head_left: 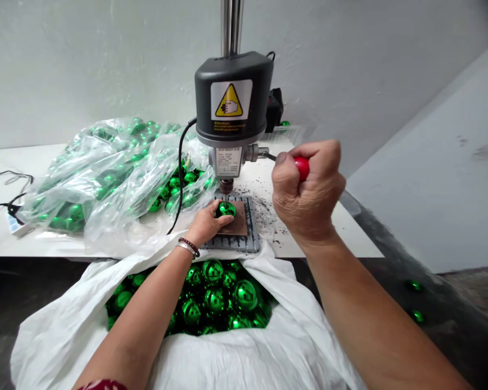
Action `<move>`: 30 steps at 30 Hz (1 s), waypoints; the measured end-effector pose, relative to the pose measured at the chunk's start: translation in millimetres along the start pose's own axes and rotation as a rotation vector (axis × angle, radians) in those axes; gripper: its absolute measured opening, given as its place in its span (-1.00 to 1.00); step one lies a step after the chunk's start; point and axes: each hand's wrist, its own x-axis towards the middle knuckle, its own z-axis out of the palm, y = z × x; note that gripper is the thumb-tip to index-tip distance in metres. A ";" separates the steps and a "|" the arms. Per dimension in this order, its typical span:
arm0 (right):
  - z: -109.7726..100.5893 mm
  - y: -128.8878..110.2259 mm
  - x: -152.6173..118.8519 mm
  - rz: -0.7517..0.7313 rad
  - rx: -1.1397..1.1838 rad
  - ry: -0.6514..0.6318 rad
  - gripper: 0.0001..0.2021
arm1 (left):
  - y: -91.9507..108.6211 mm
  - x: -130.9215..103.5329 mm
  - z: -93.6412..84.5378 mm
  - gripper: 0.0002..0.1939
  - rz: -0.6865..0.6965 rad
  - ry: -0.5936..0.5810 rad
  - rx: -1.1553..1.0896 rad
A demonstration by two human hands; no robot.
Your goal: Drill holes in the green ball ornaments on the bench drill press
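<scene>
A dark grey drill press (233, 97) with a warning label stands at the middle of the white table. Under its chuck (226, 186), a shiny green ball (228, 209) rests on a brown board (241, 219) over the grey metal base (250, 241). My left hand (207, 221) grips the ball from the left, thumb in front and fingers behind. My right hand (309, 189) is closed in a fist round the lever with the red knob (302, 168), right of the drill. The bit's tip is too small to tell whether it touches the ball.
Clear plastic bags (117, 184) of green balls lie at the left of the table (309, 238). In front, an open white sack (236, 363) holds several green balls (214, 298). Dark shavings lie right of the base. A black cable (181, 179) hangs beside the drill.
</scene>
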 end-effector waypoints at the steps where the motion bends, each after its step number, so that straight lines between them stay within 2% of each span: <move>1: 0.2 0.5 -2.4 -0.011 -0.002 0.008 -0.84 | -0.9 0.1 0.2 -0.39 0.006 0.002 0.005; 7: 3.0 4.7 -14.3 -0.075 -0.027 0.068 -0.85 | -8.6 3.4 1.9 -0.52 0.106 0.000 0.019; 16: 6.7 17.4 -42.9 -0.177 -0.016 0.080 -0.94 | -6.6 2.0 0.8 -0.62 0.101 0.002 0.003; 19: 7.7 12.2 -26.0 -0.137 -0.013 0.099 -0.91 | -6.9 4.1 2.7 -0.62 0.108 0.013 0.006; 24: 12.9 -2.0 40.2 0.014 -0.015 0.031 -0.78 | -7.0 0.4 3.0 -0.60 0.113 0.063 -0.015; 27: 14.3 -8.4 62.9 0.108 -0.047 -0.031 -0.80 | -7.6 -12.3 -6.3 -0.57 0.159 0.050 -0.075; 30: 12.9 -14.1 66.0 0.184 -0.069 -0.075 -0.82 | -8.7 -30.7 -26.1 -0.52 0.213 -0.043 -0.120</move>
